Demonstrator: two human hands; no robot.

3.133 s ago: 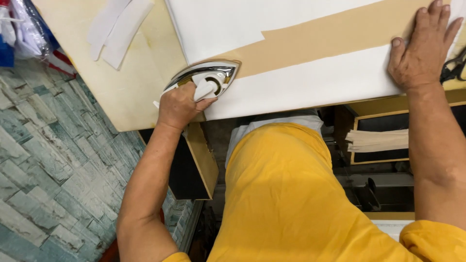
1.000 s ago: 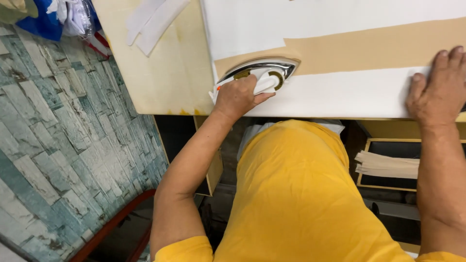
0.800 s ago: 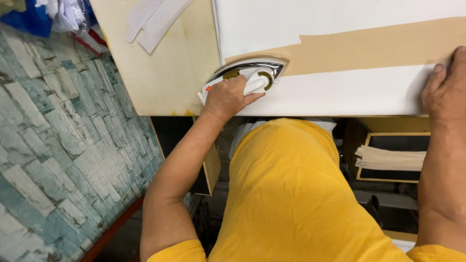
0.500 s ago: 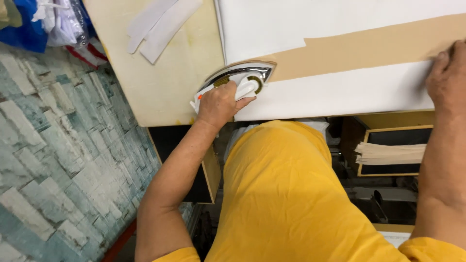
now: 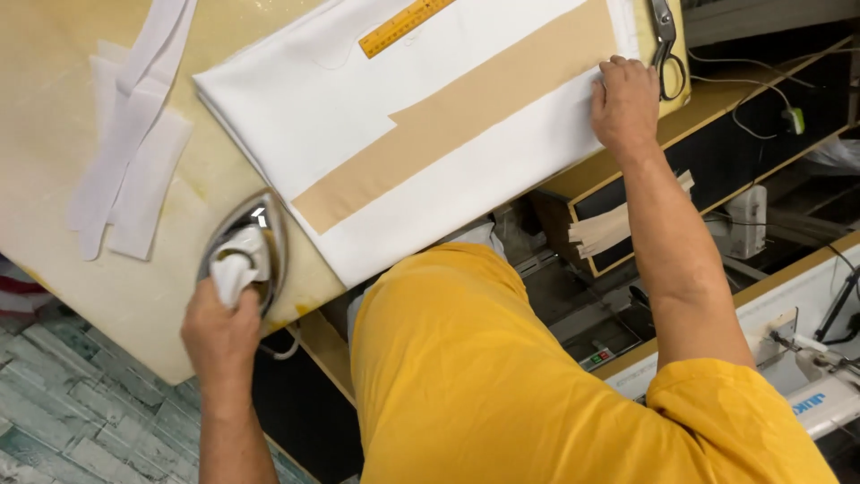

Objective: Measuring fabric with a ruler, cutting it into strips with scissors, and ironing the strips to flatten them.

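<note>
We are gripping the iron [image 5: 244,251] with our left hand [image 5: 219,333], fingers wrapped tight around its handle, which is padded with a white cloth. The iron is sitting flat on the yellowish pressing board [image 5: 54,134], just left of the near left corner of the white fabric [image 5: 313,99] and clear of it. We judge it a heavy, rigid metal tool with a hot base, so the padded handle on top is the only safe place to be holding it; a cord seems to be trailing off its near end.

Our right hand [image 5: 624,103] is lying open, palm down, fingers spread a little, pressing the right edge of the white fabric against the board. The fabric looks soft, light and limp, likely to slide or wrinkle, which is why a flat hand suits it better than a pinch. A tan strip [image 5: 466,112] is lying diagonally across it, thin and probably easy to shift.

Farther out, a yellow ruler [image 5: 405,24] is resting on the far part of the fabric, scissors [image 5: 665,40] are lying just right of our right hand, and loose white strips [image 5: 125,143] are sitting on the board to the far left.
</note>
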